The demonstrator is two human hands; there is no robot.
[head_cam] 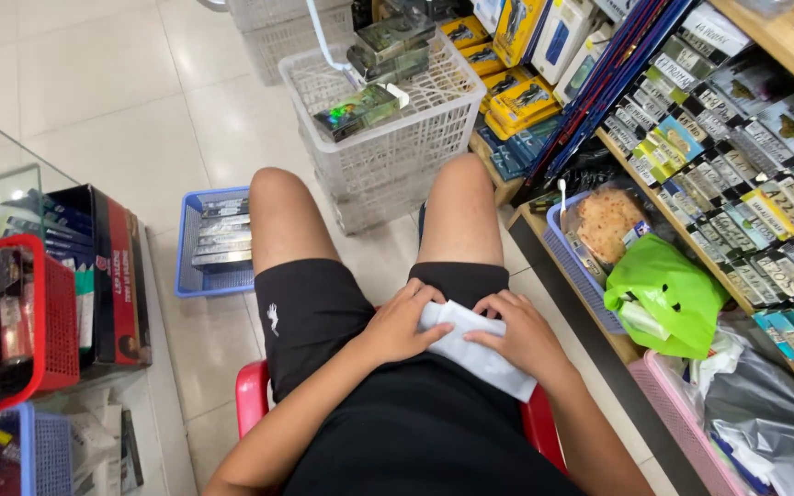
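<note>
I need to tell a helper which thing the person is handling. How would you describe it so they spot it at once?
Find the red stool the seated person is on. On their lap, against black shorts, lies a flat white packet, pressed by the left hand and right hand. It is the only plain white item there.

The tiled floor (pixel 112 101) carried a white basket (pixel 388 138) at twelve o'clock, a blue basket (pixel 197 276) at ten, and a red stool (pixel 252 400) at six.
</note>
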